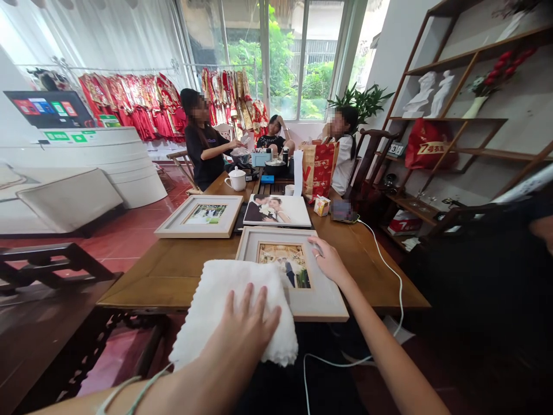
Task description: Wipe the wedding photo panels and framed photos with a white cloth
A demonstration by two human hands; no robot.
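Note:
My left hand (pixel 246 323) lies flat, fingers spread, on a folded white cloth (pixel 220 294) that covers the near left corner of a pale framed wedding photo (pixel 319 294). My right hand (pixel 329 260) rests on the right side of that frame, fingers stretched out over its border. The frame lies flat at the near end of a long wooden table (pixel 181 271).
Another framed photo (pixel 201 216) and a photo album (pixel 277 210) lie further along the table. A white teapot (pixel 237 178), a red bag (pixel 318 167), a phone (pixel 343 210) with a white cable (pixel 389 271). Three people sit at the far end. Shelves stand on the right.

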